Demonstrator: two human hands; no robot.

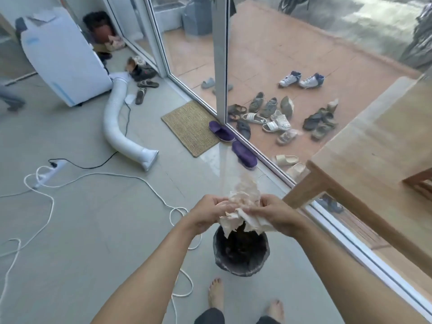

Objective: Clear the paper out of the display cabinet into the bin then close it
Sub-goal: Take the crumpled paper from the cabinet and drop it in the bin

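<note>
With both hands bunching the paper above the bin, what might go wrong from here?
The crumpled paper, held by the left hand and right hand, looks wider than the small bin mouth, so pieces may land on the floor. The white cord looped beside the bare feet could trip the person.

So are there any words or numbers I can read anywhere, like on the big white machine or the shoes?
No text can be read anywhere in this picture.
White machine: it has blue marks, but they are too blurred to read.
Shoes outside the glass: too small to show any brand.
Crumpled paper held in both hands over the bin: no print shows.
</note>
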